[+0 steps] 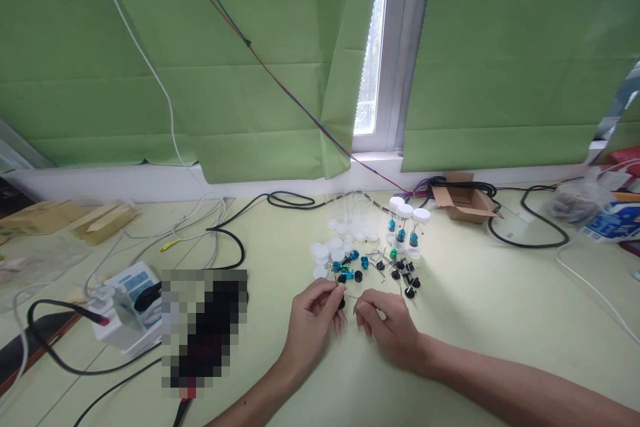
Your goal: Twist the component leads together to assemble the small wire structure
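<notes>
Pinching a small black knob [342,304] in the left hand [311,315], at about two o'clock from its palm, nearer to it than to the right hand [387,323]. Apparently clasping a thin metal rod [352,297] in the right fingers, stretching lengthwise toward nine o'clock. Hiding, behind fingertips, whether knob and rod are touching.

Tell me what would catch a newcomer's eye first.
Probably the green blinds filling most of the upper view, with a bright window strip between them. Next, the left hand and right hand low in the centre, a thin rod between them. Just beyond lie scattered black parts, with three white-capped tubes standing behind.
</notes>
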A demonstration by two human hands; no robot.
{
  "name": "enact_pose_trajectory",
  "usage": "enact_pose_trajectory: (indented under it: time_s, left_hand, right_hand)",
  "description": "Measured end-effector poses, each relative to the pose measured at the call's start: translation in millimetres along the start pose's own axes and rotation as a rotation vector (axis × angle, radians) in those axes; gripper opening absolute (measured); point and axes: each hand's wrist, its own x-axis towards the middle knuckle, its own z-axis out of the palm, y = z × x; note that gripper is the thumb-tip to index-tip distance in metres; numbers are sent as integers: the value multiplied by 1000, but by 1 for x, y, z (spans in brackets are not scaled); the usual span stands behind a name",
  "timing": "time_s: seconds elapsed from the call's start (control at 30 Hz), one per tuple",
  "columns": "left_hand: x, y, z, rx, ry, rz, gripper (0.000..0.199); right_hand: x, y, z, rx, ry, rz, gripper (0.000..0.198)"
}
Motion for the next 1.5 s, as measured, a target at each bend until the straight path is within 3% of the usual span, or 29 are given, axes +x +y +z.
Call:
enact_pose_trajectory:
  time_s: [0.6, 0.9, 1.13, 1.3, 1.5]
  left_hand:
    - [-4, -4, 0, 74, -78, 98, 16]
    - [-5, 0, -1, 248, -111, 130, 16]
    - [-6, 3, 1, 313, -124, 148, 16]
    - [-6, 2, 2, 245, -99, 121, 18]
    - [-2, 3, 3, 165, -16, 94, 18]
  right_hand:
    - [2, 6, 2, 190, 43, 205, 45]
    - [3, 8, 3, 237, 54, 283, 46]
    - [2, 10, 3, 300, 32, 304, 43]
    - [2, 11, 3, 311, 16, 289, 39]
    - [4, 7, 5, 386, 104, 270, 25]
